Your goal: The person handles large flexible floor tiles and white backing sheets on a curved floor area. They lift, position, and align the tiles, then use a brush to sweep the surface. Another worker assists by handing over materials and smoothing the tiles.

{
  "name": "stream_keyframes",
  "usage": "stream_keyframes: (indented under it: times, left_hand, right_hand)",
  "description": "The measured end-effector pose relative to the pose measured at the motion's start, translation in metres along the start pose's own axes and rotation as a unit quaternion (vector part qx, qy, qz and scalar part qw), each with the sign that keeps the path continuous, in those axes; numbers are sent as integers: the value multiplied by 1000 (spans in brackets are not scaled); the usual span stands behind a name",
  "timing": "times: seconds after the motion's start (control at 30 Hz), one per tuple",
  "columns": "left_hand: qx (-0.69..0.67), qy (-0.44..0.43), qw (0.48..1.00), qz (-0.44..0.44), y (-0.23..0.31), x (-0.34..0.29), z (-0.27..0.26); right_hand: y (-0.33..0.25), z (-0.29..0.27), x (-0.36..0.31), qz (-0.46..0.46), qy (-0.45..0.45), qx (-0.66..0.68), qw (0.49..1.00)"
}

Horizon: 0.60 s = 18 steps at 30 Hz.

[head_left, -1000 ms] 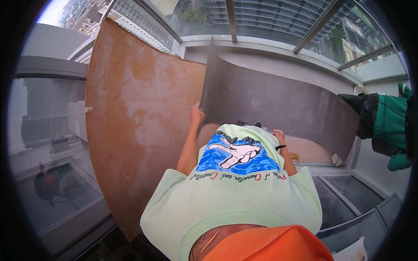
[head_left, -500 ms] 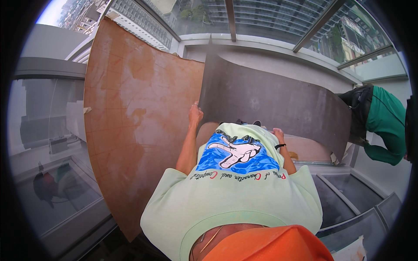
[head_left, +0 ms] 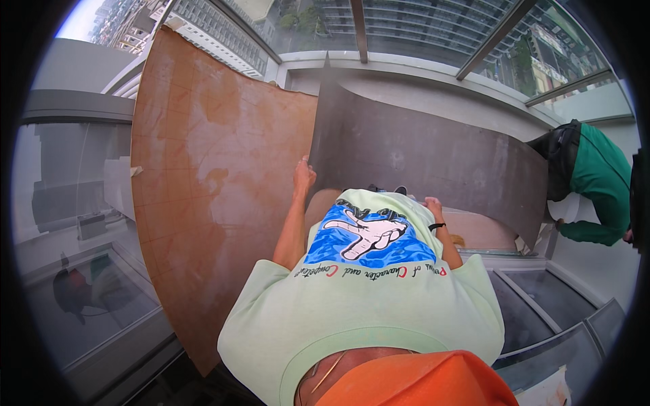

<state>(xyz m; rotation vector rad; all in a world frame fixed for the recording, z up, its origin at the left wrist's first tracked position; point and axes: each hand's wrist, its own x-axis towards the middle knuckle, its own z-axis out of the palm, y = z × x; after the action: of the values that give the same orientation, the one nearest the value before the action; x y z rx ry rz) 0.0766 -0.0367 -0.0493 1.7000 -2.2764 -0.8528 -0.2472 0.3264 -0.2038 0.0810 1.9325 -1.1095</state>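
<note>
A large dark grey-brown sheet [head_left: 420,142] stretches from my left hand to the right, bowed in this view. My left hand [head_left: 304,175] is closed on its left edge, beside a big orange-brown board [head_left: 196,155]. Lower down, at the sheet's near edge, my right hand [head_left: 433,205] is closed with its fingers curled against it. Part of the grip is hidden on both hands. A dark band circles my right wrist. At the sheet's far right end a co-worker in a green top [head_left: 602,179] bends down, one hand near its lower corner.
Large framed windows [head_left: 420,30] run along the far side, above a pale ledge [head_left: 406,64]. On the left stands a grey glass panel [head_left: 74,183]. Pale pinkish boards [head_left: 477,230] lie under the sheet, and dark framed panes [head_left: 542,294] are at the right.
The co-worker has shifted slightly, with the forearm now reaching toward the sheet's lower corner. The sheet's right end has moved a little. My hands keep their places.
</note>
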Motion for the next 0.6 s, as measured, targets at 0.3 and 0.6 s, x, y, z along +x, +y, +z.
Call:
stream_keyframes:
  times: [0.3, 0.6]
  left_hand:
    - [-6, -1, 1000, 3, -6, 1, 3]
    - [0, -9, 1000, -12, -3, 2, 3]
  right_hand:
    - [-14, -4, -3, 16, -13, 17, 1000]
    - [-10, -4, 1, 19, -11, 24, 999]
